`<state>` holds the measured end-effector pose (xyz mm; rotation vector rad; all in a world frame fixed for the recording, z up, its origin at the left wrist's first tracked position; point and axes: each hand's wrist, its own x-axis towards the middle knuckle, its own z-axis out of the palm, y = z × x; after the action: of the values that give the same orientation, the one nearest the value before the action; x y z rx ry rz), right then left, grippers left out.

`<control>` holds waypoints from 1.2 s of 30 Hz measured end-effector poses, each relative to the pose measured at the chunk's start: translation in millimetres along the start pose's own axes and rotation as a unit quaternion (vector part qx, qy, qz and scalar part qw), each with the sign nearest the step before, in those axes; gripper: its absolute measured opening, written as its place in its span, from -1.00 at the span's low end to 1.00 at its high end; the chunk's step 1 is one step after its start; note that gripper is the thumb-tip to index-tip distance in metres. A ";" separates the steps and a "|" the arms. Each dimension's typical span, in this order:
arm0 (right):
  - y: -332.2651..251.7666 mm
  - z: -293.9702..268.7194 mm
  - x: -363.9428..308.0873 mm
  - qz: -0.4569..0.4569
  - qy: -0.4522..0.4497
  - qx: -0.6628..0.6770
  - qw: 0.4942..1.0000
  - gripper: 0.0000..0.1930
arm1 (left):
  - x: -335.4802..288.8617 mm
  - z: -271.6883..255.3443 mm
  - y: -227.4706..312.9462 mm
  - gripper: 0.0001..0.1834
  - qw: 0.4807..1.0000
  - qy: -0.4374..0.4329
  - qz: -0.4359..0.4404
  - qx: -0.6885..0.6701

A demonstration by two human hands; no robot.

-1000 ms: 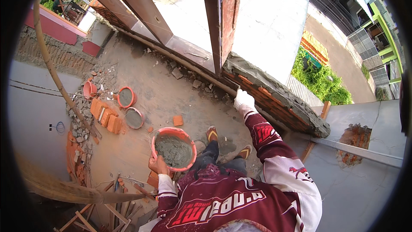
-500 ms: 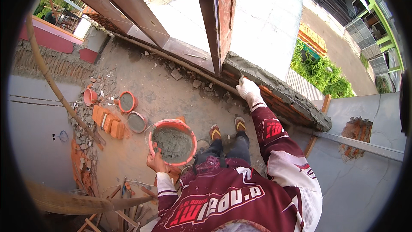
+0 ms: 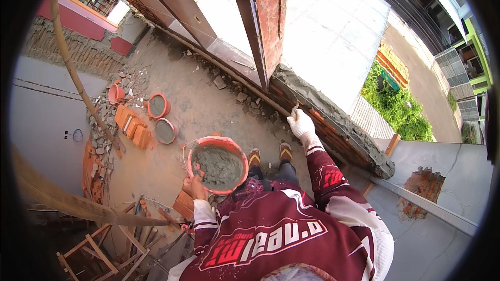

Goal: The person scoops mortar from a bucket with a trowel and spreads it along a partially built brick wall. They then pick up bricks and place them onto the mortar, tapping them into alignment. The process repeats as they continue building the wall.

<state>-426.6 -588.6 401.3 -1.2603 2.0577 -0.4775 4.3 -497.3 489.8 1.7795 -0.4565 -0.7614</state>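
In the head view, your left hand (image 3: 197,186) grips the near-left rim of an orange-red bucket (image 3: 216,141), fingers hooked over the edge. The bucket is in front of you, left of your sandalled feet (image 3: 285,152); a thin wire handle bows out at its left. The grey mortar (image 3: 221,167) inside is wet, lumpy and unevenly heaped, with the bucket's inner wall showing above it. Your right hand (image 3: 300,124), in a whitish glove, is beside the low brick wall (image 3: 333,131), fingers curled; you cannot tell what they grip. Rough grey mortar (image 3: 341,113) coats the wall's top.
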 end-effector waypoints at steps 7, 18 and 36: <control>-9.5 30.0 26.1 0.030 -0.062 -0.120 0.990 -0.54 | -36.0 -2.1 -2.7 -0.74 0.999 0.045 -0.012 -0.013; 22.0 27.3 -3.2 0.000 0.057 0.005 0.998 -0.61 | -66.5 -10.6 -17.9 -0.72 0.993 0.096 -0.026 -0.068; -49.0 59.3 -99.4 -0.200 -0.505 -0.057 0.838 -0.56 | -89.1 35.1 -93.5 -0.70 0.991 0.063 -0.104 0.057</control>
<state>-322.8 -521.6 424.1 -1.5522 0.9341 0.1590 -89.8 -433.7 418.9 1.9909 -0.2373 -0.7736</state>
